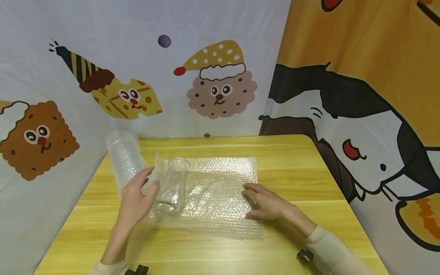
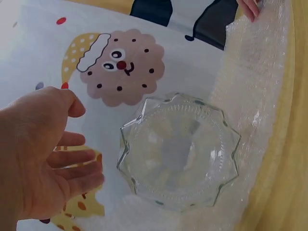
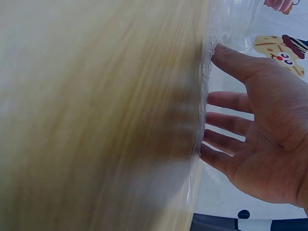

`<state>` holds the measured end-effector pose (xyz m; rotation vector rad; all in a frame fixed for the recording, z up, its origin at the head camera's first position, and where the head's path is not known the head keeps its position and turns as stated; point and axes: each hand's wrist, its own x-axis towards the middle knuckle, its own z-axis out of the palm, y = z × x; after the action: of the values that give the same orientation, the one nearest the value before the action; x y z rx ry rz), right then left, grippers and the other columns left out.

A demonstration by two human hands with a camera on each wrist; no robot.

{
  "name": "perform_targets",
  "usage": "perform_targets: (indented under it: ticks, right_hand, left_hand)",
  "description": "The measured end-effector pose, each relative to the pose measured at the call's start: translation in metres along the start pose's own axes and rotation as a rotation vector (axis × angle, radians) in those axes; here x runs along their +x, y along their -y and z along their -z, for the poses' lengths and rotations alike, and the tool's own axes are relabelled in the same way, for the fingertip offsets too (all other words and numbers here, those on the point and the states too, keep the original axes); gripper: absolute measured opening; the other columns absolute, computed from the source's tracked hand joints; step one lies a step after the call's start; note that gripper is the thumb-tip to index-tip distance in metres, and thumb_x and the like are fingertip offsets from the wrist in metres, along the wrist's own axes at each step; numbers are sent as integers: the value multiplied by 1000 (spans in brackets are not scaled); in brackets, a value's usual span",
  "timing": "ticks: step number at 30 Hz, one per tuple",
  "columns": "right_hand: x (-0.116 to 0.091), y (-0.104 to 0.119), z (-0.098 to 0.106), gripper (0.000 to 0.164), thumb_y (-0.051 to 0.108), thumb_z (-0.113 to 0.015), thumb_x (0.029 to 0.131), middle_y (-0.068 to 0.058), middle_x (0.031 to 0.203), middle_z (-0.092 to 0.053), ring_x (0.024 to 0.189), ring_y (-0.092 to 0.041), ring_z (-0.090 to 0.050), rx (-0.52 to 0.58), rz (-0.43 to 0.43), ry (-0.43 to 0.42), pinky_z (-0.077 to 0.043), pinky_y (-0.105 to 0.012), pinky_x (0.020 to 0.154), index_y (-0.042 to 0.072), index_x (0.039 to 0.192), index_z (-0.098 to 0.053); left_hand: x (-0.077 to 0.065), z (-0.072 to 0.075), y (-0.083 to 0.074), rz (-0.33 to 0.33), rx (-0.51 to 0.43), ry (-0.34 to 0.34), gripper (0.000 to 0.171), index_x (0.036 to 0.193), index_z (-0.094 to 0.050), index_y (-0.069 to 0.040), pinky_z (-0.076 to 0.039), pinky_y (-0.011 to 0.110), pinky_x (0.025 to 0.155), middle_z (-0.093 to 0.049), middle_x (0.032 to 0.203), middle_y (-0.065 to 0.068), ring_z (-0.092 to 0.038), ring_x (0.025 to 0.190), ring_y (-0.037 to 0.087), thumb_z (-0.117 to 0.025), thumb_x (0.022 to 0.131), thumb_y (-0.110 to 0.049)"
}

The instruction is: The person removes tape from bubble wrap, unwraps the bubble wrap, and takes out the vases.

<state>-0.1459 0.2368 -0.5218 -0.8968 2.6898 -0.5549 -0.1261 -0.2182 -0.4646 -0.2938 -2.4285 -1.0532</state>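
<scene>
A clear glass vase point(image 1: 172, 189) lies on its side on a flat sheet of bubble wrap point(image 1: 220, 194), its narrower mouth toward the back. Its scalloped base point(image 2: 178, 154) faces the left wrist camera. My left hand point(image 1: 135, 198) is just left of the vase, fingers spread and apart from the glass in the left wrist view. At the sheet's right edge is my right hand point(image 1: 268, 202). In the right wrist view its fairly straight fingers point(image 3: 228, 122) touch that edge without visibly gripping it.
A roll of bubble wrap point(image 1: 125, 156) lies at the back left of the wooden table point(image 1: 292, 168). Cloth with cartoon prints point(image 1: 220, 23) hangs behind the table and along its sides.
</scene>
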Motion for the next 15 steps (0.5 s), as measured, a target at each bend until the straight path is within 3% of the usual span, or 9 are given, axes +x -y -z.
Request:
perform_targets:
  ticks: [3,4,6,10,15]
  right_hand:
    - [0,0,-1,90,48,-89,95,-26,181,-37,167,-50,-38,4,2,2,-36,-70,136,1,163,-55]
    - [0,0,-2,90,48,-89,95,-25,181,-37,167,-50,-38,4,1,4,-35,-70,137,1,163,-55]
    - [0,0,-2,89,48,-89,95,-25,181,-37,168,-50,-37,4,0,6,-35,-70,137,1,163,-55]
    - [0,0,-1,89,48,-89,95,-26,180,-38,167,-51,-38,-1,6,0,-36,-70,136,0,162,-56]
    - [1,-1,0,88,46,-90,95,-27,179,-40,165,-52,-40,-4,20,-11,-38,-71,135,-2,161,-56]
  left_hand:
    - [3,-1,-4,44,22,121,53,158,-60,1,-65,54,112,-64,159,29,-68,137,54,-71,109,-16]
    - [3,-1,-5,70,29,167,57,162,-56,0,-61,65,114,-60,163,30,-65,140,56,-71,111,-22]
    - [4,-1,-7,122,49,247,65,168,-49,-2,-52,76,120,-53,170,31,-58,148,59,-67,114,-34]
    - [7,-1,-7,215,83,351,77,174,-39,-7,-34,83,130,-42,178,29,-42,161,60,-58,116,-53]
    - [7,-3,1,253,81,391,77,176,-37,-8,-30,82,132,-40,179,29,-38,164,59,-51,118,-57]
